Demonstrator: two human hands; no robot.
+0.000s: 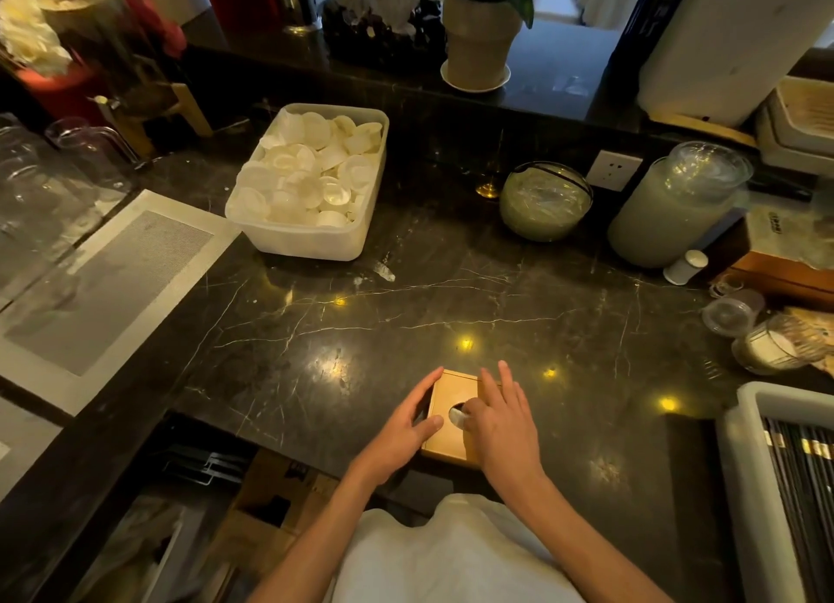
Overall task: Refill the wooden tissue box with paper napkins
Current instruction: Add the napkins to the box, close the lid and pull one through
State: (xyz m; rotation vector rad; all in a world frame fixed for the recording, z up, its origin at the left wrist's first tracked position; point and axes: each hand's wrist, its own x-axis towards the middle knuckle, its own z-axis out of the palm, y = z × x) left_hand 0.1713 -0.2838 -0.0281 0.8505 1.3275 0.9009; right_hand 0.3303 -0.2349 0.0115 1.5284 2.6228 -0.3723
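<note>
Plastic tub (pixel 311 246) of cups (pixel 311 169) sits on counter (pixel 406 313).

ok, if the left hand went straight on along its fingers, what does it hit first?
Likely the bowl. The left hand points far-right along the box side; beyond is bare counter up to the bowl. Depth unclear.

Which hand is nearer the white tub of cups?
Left. The left hand holds the wooden tissue box's side facing the tub; the right hand rests on the other side.
</note>
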